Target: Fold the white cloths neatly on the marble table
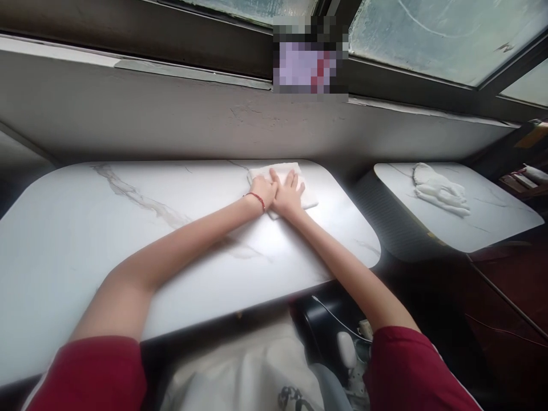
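Note:
A folded white cloth [306, 197] lies on the white marbled tabletop [205, 194], near its far right end. My right hand [287, 195] presses flat on the cloth with its fingers spread. Right beside it, touching it, my left hand [264, 191] is closed on the cloth's left part, its fingers curled. A red cord bracelet [256, 198] circles my left wrist. Both arms reach forward over the table from dark red sleeves, and part of the cloth is hidden under the hands.
A second marbled table [492, 211] stands to the right across a dark gap, with white gloves [440, 191] on it. The wall [192, 125] and window frames rise behind the tables. Below the near edge are a white cable [336, 319] and pale fabric [252, 371].

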Motion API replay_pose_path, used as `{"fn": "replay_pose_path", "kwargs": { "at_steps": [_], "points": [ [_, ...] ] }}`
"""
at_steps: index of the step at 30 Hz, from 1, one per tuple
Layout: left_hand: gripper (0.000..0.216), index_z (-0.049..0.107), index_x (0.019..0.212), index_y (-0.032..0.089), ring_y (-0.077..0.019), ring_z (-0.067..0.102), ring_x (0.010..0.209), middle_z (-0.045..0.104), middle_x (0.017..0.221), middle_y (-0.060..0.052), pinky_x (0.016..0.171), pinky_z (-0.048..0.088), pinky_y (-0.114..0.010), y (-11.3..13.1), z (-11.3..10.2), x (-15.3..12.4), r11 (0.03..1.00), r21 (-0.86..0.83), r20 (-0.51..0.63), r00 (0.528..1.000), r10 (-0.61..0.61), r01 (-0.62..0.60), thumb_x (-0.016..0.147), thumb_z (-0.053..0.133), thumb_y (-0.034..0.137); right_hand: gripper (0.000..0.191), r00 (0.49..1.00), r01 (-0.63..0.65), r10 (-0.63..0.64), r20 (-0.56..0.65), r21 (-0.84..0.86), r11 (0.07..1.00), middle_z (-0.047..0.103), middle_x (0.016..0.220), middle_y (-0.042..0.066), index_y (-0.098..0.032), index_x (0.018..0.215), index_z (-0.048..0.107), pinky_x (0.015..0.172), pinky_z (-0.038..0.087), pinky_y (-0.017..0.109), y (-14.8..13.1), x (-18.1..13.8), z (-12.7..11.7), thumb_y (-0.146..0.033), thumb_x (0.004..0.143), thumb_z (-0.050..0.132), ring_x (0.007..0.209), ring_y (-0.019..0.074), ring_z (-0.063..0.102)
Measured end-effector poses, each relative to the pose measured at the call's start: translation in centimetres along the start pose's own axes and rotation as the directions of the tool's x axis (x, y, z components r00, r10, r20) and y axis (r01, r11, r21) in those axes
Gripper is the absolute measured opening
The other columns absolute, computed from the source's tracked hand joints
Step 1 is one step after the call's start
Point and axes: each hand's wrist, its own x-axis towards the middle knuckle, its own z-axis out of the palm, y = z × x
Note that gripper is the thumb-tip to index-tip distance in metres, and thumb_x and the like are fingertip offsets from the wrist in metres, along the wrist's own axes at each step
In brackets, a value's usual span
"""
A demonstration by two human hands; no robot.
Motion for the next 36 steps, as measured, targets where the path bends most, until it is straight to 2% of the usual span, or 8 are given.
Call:
{"fn": "replay_pose_path", "kwargs": {
  "at_steps": [3,6,10,13,21,27,32,36],
  "points": [
    [0.049,0.046,0.146,0.004,-0.0310,0.046,0.143,0.053,0.148,-0.027,0.112,0.039,-0.045,-2.0,-0.8,0.1,0.999,-0.003,0.080,0.996,-0.032,0.033,0.097,0.042,0.011,0.069,1.000,-0.016,0.016,-0.007,0.003,1.000,0.020,0.166,0.024,-0.025,0.164,0.020,0.109,0.021,0.073,-1.2,1.4,0.4,-0.045,0.098,0.032,0.153,0.0499,0.014],
    [0.054,0.043,0.149,0.011,-0.0282,0.037,0.149,0.044,0.157,-0.023,0.117,0.035,-0.047,-4.3,-1.4,0.2,0.998,-0.056,0.121,0.993,0.007,0.000,0.095,0.049,0.012,0.072,0.999,-0.032,0.032,-0.019,0.001,0.999,0.021,0.166,0.024,-0.026,0.164,0.020,0.109,0.021,0.074,-2.1,2.6,0.4,-0.050,0.097,0.034,0.152,0.0499,0.015],
    [0.069,0.036,0.154,0.019,-0.0246,0.030,0.152,0.032,0.165,-0.015,0.119,0.036,-0.044,-7.5,-1.0,0.8,0.995,-0.092,0.161,0.985,0.063,-0.049,0.088,0.054,0.009,0.072,0.998,-0.056,0.056,-0.020,0.005,0.998,0.022,0.166,0.024,-0.025,0.163,0.024,0.108,0.021,0.076,-2.9,4.2,0.5,-0.055,0.098,0.031,0.152,0.0492,0.015],
    [0.074,0.033,0.156,0.023,-0.0211,0.028,0.153,0.028,0.168,-0.010,0.120,0.034,-0.038,-8.9,-0.4,1.2,0.992,-0.118,0.162,0.984,0.067,-0.048,0.086,0.052,0.006,0.071,0.997,-0.075,0.076,-0.015,0.021,0.997,0.023,0.165,0.024,-0.024,0.162,0.027,0.107,0.020,0.075,-3.1,5.2,0.6,-0.056,0.098,0.029,0.151,0.0494,0.015],
    [0.067,0.035,0.155,0.025,-0.0206,0.029,0.153,0.034,0.165,-0.010,0.120,0.033,-0.041,-8.9,-0.1,1.7,0.992,-0.121,0.121,0.991,0.060,-0.045,0.091,0.050,0.010,0.068,0.996,-0.083,0.084,-0.038,0.025,0.996,0.025,0.164,0.022,-0.027,0.160,0.032,0.109,0.019,0.074,-3.0,6.2,1.0,-0.054,0.098,0.031,0.151,0.0472,0.017],
    [0.072,0.033,0.156,0.024,-0.0242,0.027,0.154,0.029,0.167,-0.011,0.120,0.033,-0.043,-9.2,0.0,2.0,0.990,-0.134,0.137,0.988,0.066,-0.048,0.089,0.054,0.011,0.070,0.996,-0.075,0.075,-0.043,0.001,0.997,0.028,0.162,0.023,-0.025,0.159,0.033,0.108,0.020,0.075,-2.8,6.3,1.1,-0.057,0.097,0.030,0.150,0.0470,0.018],
    [0.070,0.033,0.156,0.026,-0.0229,0.029,0.153,0.036,0.163,-0.008,0.121,0.032,-0.042,-9.1,0.4,2.2,0.989,-0.139,0.096,0.993,0.065,-0.051,0.090,0.052,0.016,0.072,0.995,-0.070,0.071,-0.067,0.012,0.997,0.028,0.162,0.023,-0.025,0.160,0.032,0.106,0.019,0.077,-2.5,6.8,1.5,-0.057,0.096,0.030,0.148,0.0483,0.019],
    [0.067,0.034,0.155,0.021,-0.0239,0.032,0.151,0.038,0.162,-0.011,0.119,0.034,-0.042,-8.6,0.2,2.1,0.993,-0.105,0.084,0.995,0.055,-0.046,0.090,0.050,0.015,0.071,0.994,-0.053,0.057,-0.091,0.039,0.998,0.030,0.160,0.023,-0.025,0.159,0.035,0.106,0.020,0.077,-2.3,7.1,1.8,-0.056,0.095,0.032,0.147,0.0485,0.021]
  ]
}}
